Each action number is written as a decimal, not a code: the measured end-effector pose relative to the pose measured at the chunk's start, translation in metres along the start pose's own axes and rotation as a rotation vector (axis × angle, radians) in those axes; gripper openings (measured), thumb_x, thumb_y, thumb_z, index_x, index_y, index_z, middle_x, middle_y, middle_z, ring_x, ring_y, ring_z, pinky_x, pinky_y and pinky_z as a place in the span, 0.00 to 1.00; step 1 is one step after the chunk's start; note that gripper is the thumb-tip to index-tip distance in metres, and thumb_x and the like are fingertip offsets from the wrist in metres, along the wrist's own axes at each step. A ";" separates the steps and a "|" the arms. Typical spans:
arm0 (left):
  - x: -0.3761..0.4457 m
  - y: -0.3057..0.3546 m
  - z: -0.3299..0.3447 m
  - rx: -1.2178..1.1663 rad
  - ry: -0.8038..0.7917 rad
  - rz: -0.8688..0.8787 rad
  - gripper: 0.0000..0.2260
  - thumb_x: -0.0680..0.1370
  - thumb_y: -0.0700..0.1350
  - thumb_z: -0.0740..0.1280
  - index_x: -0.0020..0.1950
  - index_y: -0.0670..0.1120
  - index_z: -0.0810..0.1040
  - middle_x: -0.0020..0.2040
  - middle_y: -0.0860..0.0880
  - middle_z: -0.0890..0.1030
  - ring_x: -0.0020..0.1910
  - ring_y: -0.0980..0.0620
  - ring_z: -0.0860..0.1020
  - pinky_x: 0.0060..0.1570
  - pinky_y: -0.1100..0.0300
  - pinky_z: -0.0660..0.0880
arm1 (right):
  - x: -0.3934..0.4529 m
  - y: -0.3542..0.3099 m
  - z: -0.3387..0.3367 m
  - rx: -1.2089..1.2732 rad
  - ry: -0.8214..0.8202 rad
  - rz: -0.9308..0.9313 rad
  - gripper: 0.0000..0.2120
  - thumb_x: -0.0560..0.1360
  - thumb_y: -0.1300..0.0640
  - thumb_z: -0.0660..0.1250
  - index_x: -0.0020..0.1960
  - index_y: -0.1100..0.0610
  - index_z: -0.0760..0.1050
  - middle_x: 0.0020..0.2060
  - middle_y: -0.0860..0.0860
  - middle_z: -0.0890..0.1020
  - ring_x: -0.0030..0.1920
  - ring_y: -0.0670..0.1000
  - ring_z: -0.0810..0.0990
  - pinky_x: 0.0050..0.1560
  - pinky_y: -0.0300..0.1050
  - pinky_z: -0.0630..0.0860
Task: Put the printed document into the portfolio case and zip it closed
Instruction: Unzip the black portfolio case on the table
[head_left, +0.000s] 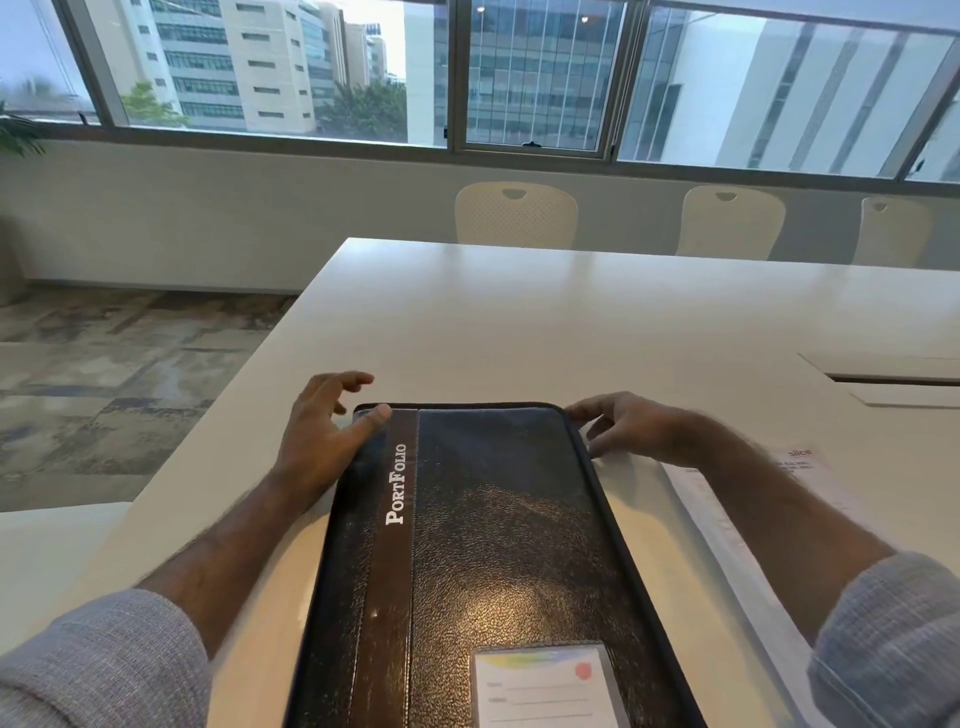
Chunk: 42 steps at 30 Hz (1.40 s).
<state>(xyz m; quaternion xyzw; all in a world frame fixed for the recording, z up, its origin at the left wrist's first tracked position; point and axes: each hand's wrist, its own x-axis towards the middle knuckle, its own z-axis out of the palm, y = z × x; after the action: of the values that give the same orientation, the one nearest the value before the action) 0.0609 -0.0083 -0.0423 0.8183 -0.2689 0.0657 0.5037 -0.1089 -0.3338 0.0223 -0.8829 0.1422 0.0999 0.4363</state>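
A black leather portfolio case (498, 545) with a brown strip reading "PortFolio" lies shut on the white table (571, 322), its far edge pointing away from me. My left hand (324, 431) rests at its far left corner, thumb lying on the cover, the other fingers spread loosely above the table. My right hand (628, 423) touches the far right corner with relaxed, slightly bent fingers. The printed document (727, 519) lies flat on the table just right of the case, partly under my right forearm.
A cable hatch (893, 379) is set into the table at the right. Three white chairs (517, 215) stand along the far side under the windows. The table's left edge drops to patterned carpet (104, 374).
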 end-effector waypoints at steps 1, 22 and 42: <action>-0.003 0.002 -0.002 -0.025 -0.044 0.036 0.23 0.69 0.64 0.69 0.64 0.62 0.74 0.63 0.56 0.72 0.58 0.55 0.72 0.50 0.58 0.71 | 0.000 0.000 0.001 -0.013 0.025 -0.003 0.18 0.71 0.63 0.73 0.60 0.53 0.80 0.50 0.55 0.82 0.49 0.56 0.79 0.44 0.47 0.79; 0.007 0.006 0.003 0.297 -0.317 0.037 0.30 0.70 0.68 0.68 0.69 0.59 0.74 0.69 0.59 0.74 0.66 0.54 0.72 0.65 0.50 0.68 | -0.032 0.013 0.039 -0.496 0.525 -0.198 0.06 0.73 0.61 0.68 0.38 0.57 0.81 0.34 0.50 0.80 0.36 0.49 0.77 0.38 0.41 0.71; 0.008 0.017 0.002 0.508 -0.436 -0.018 0.33 0.73 0.71 0.61 0.74 0.58 0.68 0.75 0.56 0.67 0.71 0.49 0.68 0.65 0.49 0.66 | -0.168 0.018 0.103 -0.532 0.486 -0.149 0.05 0.74 0.58 0.66 0.41 0.53 0.77 0.36 0.45 0.77 0.37 0.44 0.75 0.35 0.32 0.67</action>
<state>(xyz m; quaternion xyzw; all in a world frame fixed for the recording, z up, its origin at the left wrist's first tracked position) 0.0591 -0.0188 -0.0266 0.9148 -0.3383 -0.0506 0.2147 -0.2779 -0.2350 -0.0026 -0.9713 0.1461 -0.1114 0.1509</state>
